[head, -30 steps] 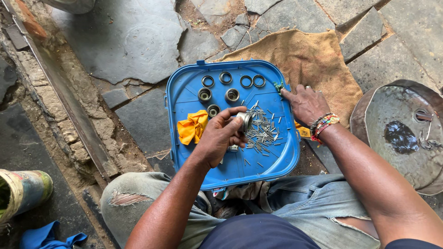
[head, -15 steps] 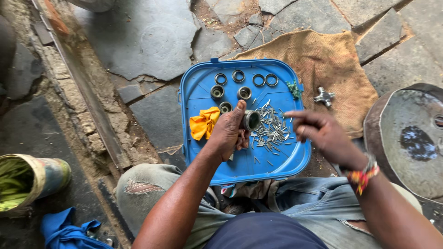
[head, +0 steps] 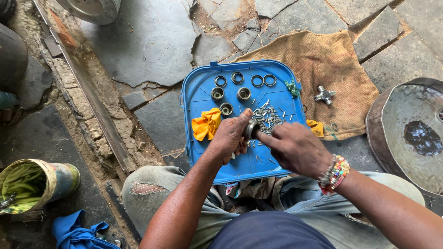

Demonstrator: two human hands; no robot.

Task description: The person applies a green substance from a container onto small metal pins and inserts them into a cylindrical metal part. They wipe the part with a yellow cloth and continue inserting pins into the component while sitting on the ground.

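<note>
Looking down from a head camera, the view shows a seated person working over a blue plastic tray (head: 198,92) that rests on the stone floor (head: 152,46) in front of torn grey trousers. The left hand (head: 230,136) has its grip closed around a small metal cup (head: 251,130), thumb on top, holding it above the middle of the tray. The right hand (head: 297,148), with a beaded bracelet (head: 335,173) at the wrist, points its forefinger into the open mouth of the cup; the other fingers are curled, and whether that grip pinches anything cannot be told. Just behind the hands, a heap of thin metal needles (head: 267,115) lies scattered on the tray. Three more metal cups (head: 230,97) stand beyond them, and four metal rings (head: 244,79) lie in a row near the far edge. A crumpled yellow rag (head: 206,124) sits on the tray beside the left hand. To the right, a brown sackcloth (head: 323,60) is spread on the floor, with a metal cross-shaped part (head: 325,95) lying on it, well apart from the hands. A round metal pan (head: 406,133) sits at the far right.
</note>
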